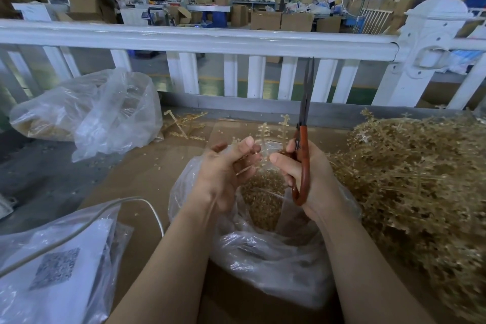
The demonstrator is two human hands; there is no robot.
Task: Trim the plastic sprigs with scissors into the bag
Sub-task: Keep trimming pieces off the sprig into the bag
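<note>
My left hand (226, 173) pinches a pale gold plastic sprig (264, 131) whose tips stand up over the open clear bag (263, 250). The bag sits on brown cardboard in front of me and holds a heap of trimmed gold bits (263, 192). My right hand (302, 176) grips red-handled scissors (303, 139), blades closed and pointing straight up, just right of the sprig. My right thumb reaches toward the sprig's stem. A big pile of untrimmed sprigs (415, 173) lies to the right.
A second clear bag (100, 113) with gold pieces lies at the back left. A bagged white sheet with a QR code (52, 268) and a grey cable (86, 223) are at the near left. A white fence rail (200, 39) runs across behind.
</note>
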